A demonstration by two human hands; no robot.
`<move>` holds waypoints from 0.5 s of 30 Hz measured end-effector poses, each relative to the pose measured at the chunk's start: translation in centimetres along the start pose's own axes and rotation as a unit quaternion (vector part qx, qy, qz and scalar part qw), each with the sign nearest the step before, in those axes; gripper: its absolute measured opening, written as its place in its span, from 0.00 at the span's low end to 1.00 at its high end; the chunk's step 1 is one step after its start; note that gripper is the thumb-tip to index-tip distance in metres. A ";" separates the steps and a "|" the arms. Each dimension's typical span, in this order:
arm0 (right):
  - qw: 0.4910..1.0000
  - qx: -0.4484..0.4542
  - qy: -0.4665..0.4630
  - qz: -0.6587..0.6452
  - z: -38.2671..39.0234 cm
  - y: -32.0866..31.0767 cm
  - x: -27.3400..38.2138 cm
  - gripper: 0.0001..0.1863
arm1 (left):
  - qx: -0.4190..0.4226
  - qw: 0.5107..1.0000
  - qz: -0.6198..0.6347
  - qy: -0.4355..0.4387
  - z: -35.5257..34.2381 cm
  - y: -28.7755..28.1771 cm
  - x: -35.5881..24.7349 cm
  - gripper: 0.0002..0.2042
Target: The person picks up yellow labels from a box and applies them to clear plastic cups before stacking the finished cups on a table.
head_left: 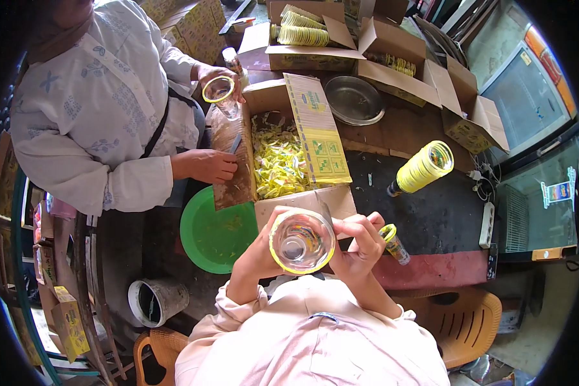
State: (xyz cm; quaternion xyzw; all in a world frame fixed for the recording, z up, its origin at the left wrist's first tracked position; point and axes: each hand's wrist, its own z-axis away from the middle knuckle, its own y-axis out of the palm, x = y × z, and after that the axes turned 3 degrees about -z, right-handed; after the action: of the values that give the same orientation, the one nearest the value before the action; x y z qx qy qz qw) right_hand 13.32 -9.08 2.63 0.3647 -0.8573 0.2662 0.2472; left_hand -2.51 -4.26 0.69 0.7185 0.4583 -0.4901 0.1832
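Observation:
My left hand (pixel 256 252) is closed round the side of a clear plastic cup (pixel 294 247) with a yellow rim, its mouth facing up. At the cup's right side, my right hand (pixel 359 246) has its fingers pinched. A thin grey blade-like strip (pixel 323 204) sticks out from those fingertips past the rim. Beyond the cup stands an open cardboard box (pixel 328 138) holding many yellow scraps (pixel 278 166). Just right of my right hand a clear cup with a yellow rim (pixel 394 244) lies tilted on the dark table.
At the left a co-worker's hand holds another yellow-rimmed cup (pixel 224 103). A green basin (pixel 215 235) and a white bucket (pixel 157 301) are at lower left. A stack of yellow-rimmed cups (pixel 424 167) lies right. Farther back are a metal bowl (pixel 354 100) and open boxes (pixel 315 59).

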 end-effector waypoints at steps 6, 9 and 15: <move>0.999 -0.037 0.000 0.029 0.0 -0.3 -0.6 0.11 | 0.016 0.994 -0.106 0.031 -0.2 -0.2 0.4 0.41; 0.998 -0.048 0.003 0.027 0.0 -0.4 -0.6 0.11 | -0.011 0.999 -0.023 -0.028 0.2 -0.2 1.0 0.41; 0.999 -0.038 -0.010 0.020 0.0 -0.3 -0.5 0.12 | -0.006 0.999 0.000 0.036 -0.5 -0.1 0.0 0.42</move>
State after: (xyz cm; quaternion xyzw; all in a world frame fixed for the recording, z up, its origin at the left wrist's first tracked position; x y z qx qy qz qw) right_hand 13.85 -9.02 2.44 0.3404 -0.8764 0.2346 0.2470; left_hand -2.36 -3.85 0.91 0.7344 0.4680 -0.4609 0.1710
